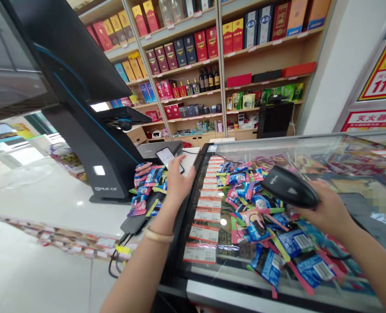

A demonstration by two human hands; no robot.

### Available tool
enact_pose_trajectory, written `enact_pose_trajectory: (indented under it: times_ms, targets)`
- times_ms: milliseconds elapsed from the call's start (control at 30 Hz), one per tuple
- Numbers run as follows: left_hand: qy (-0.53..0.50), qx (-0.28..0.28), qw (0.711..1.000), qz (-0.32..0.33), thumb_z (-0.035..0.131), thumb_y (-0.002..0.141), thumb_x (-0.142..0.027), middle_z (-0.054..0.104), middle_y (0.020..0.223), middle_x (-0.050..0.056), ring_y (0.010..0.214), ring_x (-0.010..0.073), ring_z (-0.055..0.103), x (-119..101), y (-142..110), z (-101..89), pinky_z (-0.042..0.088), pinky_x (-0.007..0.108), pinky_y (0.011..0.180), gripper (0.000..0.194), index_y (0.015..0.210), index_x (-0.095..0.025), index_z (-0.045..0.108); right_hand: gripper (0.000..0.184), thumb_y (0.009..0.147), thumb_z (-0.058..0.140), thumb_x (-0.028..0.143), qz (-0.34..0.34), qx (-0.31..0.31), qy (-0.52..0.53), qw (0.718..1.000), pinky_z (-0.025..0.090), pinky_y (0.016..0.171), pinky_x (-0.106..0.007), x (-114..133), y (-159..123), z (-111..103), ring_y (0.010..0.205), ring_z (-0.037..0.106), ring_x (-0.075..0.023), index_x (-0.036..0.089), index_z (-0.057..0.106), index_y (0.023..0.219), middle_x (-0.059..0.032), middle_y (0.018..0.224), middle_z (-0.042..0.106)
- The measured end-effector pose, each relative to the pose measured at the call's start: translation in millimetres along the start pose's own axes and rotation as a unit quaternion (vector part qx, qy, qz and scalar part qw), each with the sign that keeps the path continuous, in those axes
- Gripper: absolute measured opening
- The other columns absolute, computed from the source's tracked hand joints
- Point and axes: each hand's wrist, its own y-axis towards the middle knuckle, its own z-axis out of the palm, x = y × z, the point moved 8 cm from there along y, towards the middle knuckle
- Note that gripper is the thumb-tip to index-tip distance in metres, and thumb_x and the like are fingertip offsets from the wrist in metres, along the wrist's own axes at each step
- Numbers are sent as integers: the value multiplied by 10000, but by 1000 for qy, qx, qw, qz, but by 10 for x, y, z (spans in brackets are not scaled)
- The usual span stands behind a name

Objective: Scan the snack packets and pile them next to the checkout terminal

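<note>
Bright, cool-white light, apparently from overhead, fills a shop interior, washing out the white counter (62,215) and leaving small hot spots on the glass countertop (225,261). A pale reflection gleams on the dark stand of a point-of-sale terminal (91,130). Wide-angle distortion tilts the liquor shelves (219,65) and stretches objects toward the edges. The left hand (179,180) looks slightly blurred, fine print on shelf boxes is soft, and blocky pixelation obscures a patch at far right.
</note>
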Motion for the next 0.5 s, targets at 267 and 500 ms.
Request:
enact_pose_trajectory:
  times_ms: [267,500]
  targets:
    - [-64,292,948,108,664,834,-199,654,1401,163,1346,296,593,-674,-352,1322,451,488,1181,533,1361,-163,594,177,785,599,315,-29,-2,-11,1000,497,628,-331,72,57,11,656,656,-224,215,690,899,-51,744,733]
    - [-59,380,914,127,606,854,-195,601,1482,181,1407,306,546,-611,-429,1616,382,525,1228,612,1459,-144,532,163,788,634,377,1,13,-6,1000,481,636,-327,72,65,33,669,649,-228,238,683,857,-50,746,726]
